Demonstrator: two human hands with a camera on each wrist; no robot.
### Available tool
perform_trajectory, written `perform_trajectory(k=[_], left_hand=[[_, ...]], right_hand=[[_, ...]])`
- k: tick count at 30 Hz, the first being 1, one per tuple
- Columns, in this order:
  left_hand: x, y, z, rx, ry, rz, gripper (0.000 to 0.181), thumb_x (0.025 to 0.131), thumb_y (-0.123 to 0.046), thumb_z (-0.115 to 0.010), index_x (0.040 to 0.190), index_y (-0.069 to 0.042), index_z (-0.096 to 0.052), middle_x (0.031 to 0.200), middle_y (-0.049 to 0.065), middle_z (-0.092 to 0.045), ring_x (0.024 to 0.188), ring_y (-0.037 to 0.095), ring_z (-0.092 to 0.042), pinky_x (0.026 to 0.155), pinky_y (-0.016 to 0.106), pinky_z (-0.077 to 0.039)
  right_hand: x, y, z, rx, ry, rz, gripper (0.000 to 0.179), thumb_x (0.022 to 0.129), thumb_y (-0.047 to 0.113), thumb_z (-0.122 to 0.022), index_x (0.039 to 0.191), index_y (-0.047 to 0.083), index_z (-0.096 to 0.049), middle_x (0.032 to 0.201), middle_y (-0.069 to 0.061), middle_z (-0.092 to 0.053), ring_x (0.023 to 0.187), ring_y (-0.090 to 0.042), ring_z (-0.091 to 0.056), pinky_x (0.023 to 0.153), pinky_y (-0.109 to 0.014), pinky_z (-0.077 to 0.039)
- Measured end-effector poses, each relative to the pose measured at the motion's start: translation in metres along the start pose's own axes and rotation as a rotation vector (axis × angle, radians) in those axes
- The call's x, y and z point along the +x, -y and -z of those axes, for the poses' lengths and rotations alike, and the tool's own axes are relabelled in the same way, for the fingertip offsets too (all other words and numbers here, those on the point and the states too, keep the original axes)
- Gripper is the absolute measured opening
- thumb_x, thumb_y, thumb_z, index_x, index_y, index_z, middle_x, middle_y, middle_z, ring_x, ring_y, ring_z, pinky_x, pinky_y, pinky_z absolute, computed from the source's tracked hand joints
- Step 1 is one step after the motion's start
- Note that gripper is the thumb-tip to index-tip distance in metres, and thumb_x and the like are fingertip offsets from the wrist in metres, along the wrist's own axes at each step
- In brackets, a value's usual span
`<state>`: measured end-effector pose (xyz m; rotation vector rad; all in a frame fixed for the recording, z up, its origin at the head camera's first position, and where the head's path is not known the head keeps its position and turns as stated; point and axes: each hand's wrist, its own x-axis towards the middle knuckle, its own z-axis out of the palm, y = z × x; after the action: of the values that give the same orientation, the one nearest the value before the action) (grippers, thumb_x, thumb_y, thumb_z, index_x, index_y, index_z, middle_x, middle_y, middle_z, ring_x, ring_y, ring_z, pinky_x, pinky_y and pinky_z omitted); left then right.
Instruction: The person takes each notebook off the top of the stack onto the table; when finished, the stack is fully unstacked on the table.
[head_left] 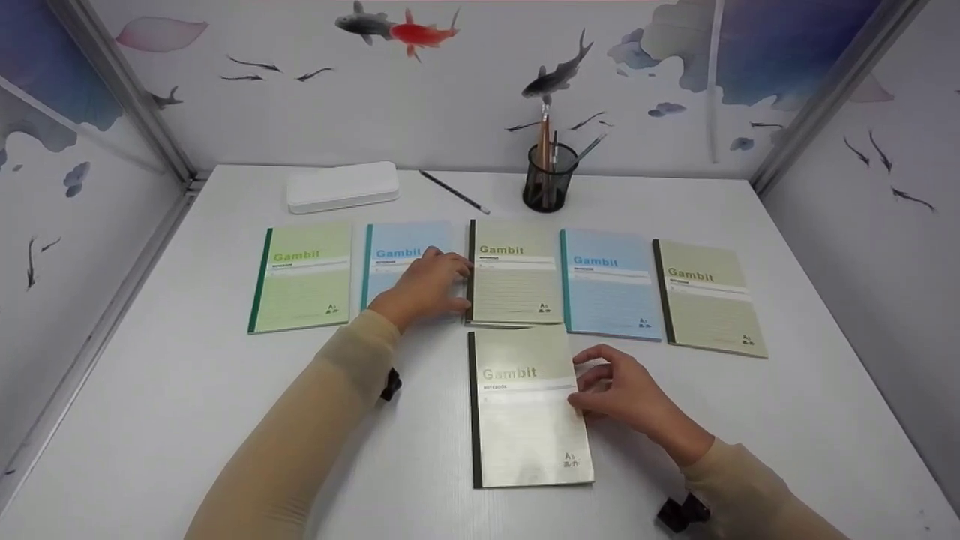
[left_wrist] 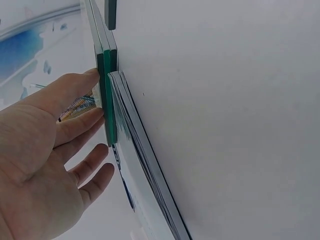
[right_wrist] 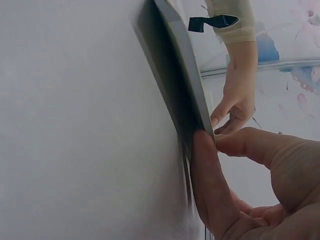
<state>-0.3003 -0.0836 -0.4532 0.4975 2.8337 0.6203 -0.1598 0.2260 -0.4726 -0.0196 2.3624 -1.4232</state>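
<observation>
My left hand [head_left: 429,285] reaches over the second notebook, a blue one [head_left: 391,251], and touches the dark spine of the middle olive-green notebook [head_left: 517,289] with thumb and fingertips. In the left wrist view, green spines [left_wrist: 111,115] show beneath that dark spine, so several notebooks are stacked there. My right hand [head_left: 619,390] pinches the right edge of another olive-green notebook [head_left: 532,435], which lies in front of the stack. The right wrist view shows the thumb on top of this cover and a finger [right_wrist: 210,185] under it, the notebook raised at an angle off the table.
To the left lies a light green notebook [head_left: 304,281]. On the right are a blue notebook [head_left: 611,289] and an olive-green one [head_left: 709,300]. A white case [head_left: 343,187], a dark pencil [head_left: 454,192] and a black mesh pen holder [head_left: 547,184] with brushes stand along the back.
</observation>
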Motion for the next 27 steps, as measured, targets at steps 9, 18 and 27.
perform_trajectory(k=[9, 18, 27], left_hand=[[0.000, 0.000, 0.000, 0.042, -0.011, -0.023, 0.053, 0.090, -0.030, -0.082, 0.136, -0.009, -0.066, 0.150, -0.002, -0.057, 0.137, 0.025, -0.045, 0.118, 0.041, -0.040], [0.001, 0.000, 0.000, 0.025, -0.017, -0.006, 0.055, 0.090, -0.030, -0.082, 0.139, -0.011, -0.065, 0.150, -0.003, -0.057, 0.138, 0.023, -0.045, 0.119, 0.041, -0.039], [-0.001, -0.001, -0.001, 0.004, -0.016, 0.015, 0.056, 0.089, -0.030, -0.082, 0.140, -0.013, -0.064, 0.149, -0.002, -0.056, 0.139, 0.023, -0.045, 0.119, 0.041, -0.039]], right_hand=[[-0.001, 0.010, -0.004, -0.238, -0.058, 0.054, 0.071, 0.078, 0.005, -0.087, 0.141, 0.010, -0.054, 0.087, -0.005, -0.070, 0.070, -0.016, -0.064, 0.061, -0.030, -0.058], [0.000, 0.015, -0.006, -0.364, -0.030, 0.066, 0.077, 0.078, 0.010, -0.089, 0.147, 0.011, -0.056, 0.088, -0.004, -0.067, 0.073, -0.015, -0.061, 0.060, -0.028, -0.054], [0.003, 0.019, -0.006, -0.371, 0.017, 0.008, 0.079, 0.076, 0.011, -0.091, 0.148, 0.012, -0.057, 0.088, -0.005, -0.065, 0.066, -0.016, -0.063, 0.058, -0.030, -0.057]])
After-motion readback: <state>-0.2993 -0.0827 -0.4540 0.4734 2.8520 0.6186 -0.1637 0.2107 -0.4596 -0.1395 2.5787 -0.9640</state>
